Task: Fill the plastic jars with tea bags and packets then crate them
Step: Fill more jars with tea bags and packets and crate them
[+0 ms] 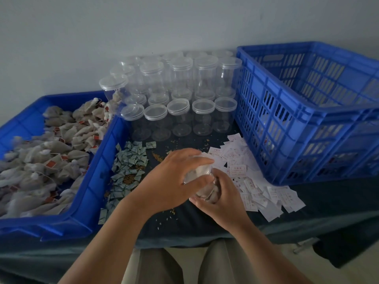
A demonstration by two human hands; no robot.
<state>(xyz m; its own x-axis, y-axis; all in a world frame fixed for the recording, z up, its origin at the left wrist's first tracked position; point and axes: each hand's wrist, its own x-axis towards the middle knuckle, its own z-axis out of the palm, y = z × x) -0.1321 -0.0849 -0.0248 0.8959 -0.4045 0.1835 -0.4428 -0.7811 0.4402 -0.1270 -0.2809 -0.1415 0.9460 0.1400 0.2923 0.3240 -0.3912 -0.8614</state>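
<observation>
A clear plastic jar [202, 184] packed with tea bags sits tilted between both hands above the dark table. My left hand [174, 179] curls over its upper end, where the lid would be, and hides it. My right hand [220, 198] grips the jar's lower body from the right. Tea bags [51, 152] with red tags fill the blue tray [90, 193] on the left. Small green packets [128, 169] lie in a heap beside the tray. White packets [256, 187] with red print spread out on the right.
Several empty lidded jars [178, 99] stand stacked in rows at the back. A large blue slotted crate [307, 124] stands at the right, its inside mostly hidden. Loose tea crumbs dot the dark cloth [184, 222]. A white wall rises behind.
</observation>
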